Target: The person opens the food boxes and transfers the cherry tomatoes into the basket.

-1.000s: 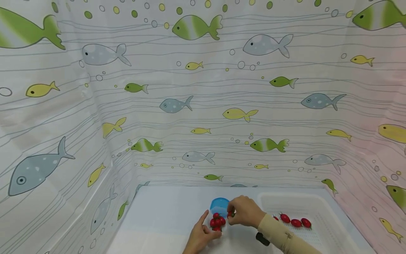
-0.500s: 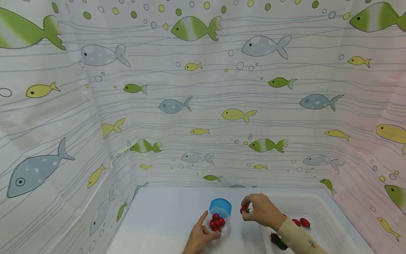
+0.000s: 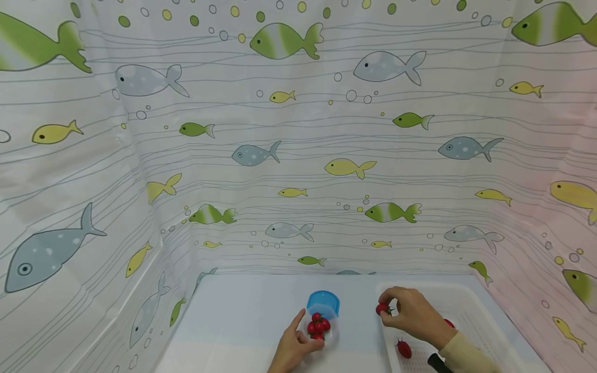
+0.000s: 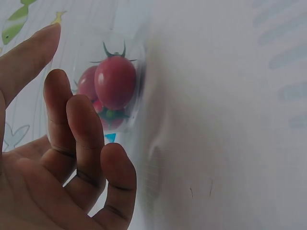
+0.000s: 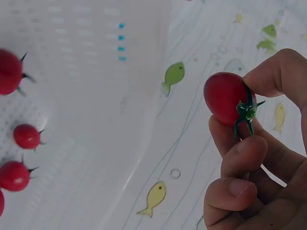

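My left hand (image 3: 293,346) holds a clear plastic container (image 3: 332,335), thumb and fingers curved round its side. Several red cherry tomatoes (image 4: 115,82) with green stems lie inside, seen through its wall in the left wrist view. A blue lid (image 3: 323,299) stands behind the container's mouth. Over the left edge of a white perforated basket (image 3: 389,344), my right hand (image 3: 415,313) pinches one cherry tomato (image 5: 224,98) between thumb and fingers, its green calyx toward the palm. The right forearm hides part of the basket.
Loose cherry tomatoes (image 3: 403,349) lie in the basket; the right wrist view shows several, one of them a small tomato (image 5: 27,136). Both stand on a white table (image 3: 233,321), with a fish-patterned curtain (image 3: 298,171) behind and at the sides.
My right hand has moved right with the cherry tomato, from beside the container's mouth to the basket's left edge. The left hand and container have stayed in place.
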Available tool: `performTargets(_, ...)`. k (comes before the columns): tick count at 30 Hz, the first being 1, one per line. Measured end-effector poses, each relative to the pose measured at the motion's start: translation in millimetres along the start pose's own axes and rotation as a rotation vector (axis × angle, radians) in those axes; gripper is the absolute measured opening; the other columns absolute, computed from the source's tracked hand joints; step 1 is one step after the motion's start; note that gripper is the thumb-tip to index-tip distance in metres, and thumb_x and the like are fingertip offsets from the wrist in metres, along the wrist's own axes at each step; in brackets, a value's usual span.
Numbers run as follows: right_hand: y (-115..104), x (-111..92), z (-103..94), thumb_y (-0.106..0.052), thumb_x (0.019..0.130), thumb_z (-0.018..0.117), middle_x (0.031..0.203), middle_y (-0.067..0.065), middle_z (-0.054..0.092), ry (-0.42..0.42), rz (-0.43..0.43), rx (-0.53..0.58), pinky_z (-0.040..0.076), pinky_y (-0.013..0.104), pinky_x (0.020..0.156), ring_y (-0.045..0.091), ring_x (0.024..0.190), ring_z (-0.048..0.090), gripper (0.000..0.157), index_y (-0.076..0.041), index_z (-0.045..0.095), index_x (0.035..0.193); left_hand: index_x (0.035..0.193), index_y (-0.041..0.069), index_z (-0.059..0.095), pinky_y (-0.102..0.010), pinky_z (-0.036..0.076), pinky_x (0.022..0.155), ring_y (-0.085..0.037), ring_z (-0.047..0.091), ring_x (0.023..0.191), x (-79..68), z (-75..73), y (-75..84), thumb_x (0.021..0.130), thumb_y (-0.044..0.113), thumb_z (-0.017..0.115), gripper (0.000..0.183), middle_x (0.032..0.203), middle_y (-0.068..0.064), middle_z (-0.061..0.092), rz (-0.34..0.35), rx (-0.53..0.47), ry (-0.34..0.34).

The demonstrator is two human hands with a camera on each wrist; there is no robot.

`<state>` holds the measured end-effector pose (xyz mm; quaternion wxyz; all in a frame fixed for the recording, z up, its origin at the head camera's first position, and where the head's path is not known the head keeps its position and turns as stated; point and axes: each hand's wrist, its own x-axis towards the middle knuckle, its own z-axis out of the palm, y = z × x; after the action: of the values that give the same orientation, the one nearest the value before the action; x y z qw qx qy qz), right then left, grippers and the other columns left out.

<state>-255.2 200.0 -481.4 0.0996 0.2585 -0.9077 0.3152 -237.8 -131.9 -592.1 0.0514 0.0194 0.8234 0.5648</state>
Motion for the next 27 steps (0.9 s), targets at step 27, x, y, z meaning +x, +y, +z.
performTargets(27, 86, -60, -5.7, -0.033, 0.082, 0.084, 0.087, -0.011, 0.066, -0.190, 0.288, -0.071, 0.054, 0.039, 0.076, 0.013, 0.083, 0.059, 0.021, -0.020, 0.072, 0.092, 0.157, 0.001, 0.032, -0.027, 0.043, 0.056, -0.014, 0.051, 0.062, -0.4, -1.7, 0.4, 0.078, 0.030, 0.089, 0.101, 0.065, 0.001, 0.054, 0.034, -0.008, -0.002)
